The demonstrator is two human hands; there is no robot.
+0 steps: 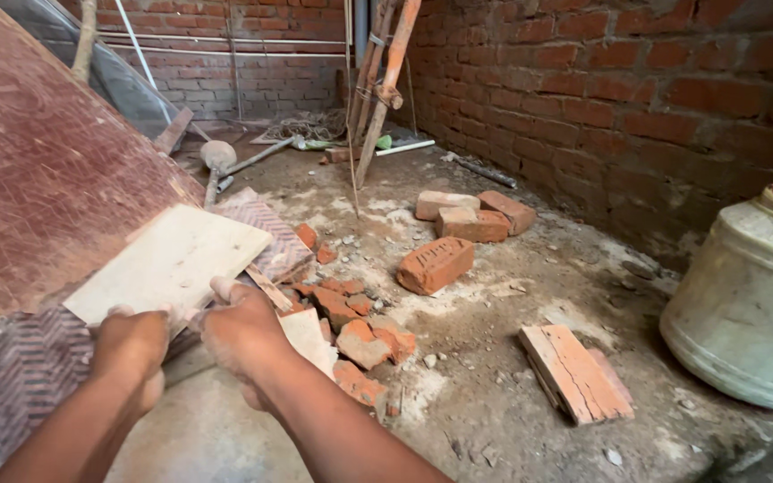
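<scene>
Both my hands grip the near edge of a pale flat wooden board (pixel 172 259), which tilts up and away from me. My left hand (pixel 130 347) closes on its lower left corner. My right hand (pixel 242 329) closes on its lower right edge, thumb on top. Under and behind the board lies a large reddish-brown plywood sheet (pixel 38 170) with a hatched edge. A second pale piece (pixel 308 338) sticks out just right of my right hand, above a heap of broken red brick pieces (pixel 355 335).
Whole red bricks (pixel 436 264) and a small stack of bricks (pixel 474 215) lie on the dusty floor. A cracked wooden slab (pixel 574 371) lies right of the rubble. A large whitish plastic drum (pixel 753 304) stands at the right by the brick wall (pixel 637 98). A wooden ladder (pixel 385 85) leans at the back.
</scene>
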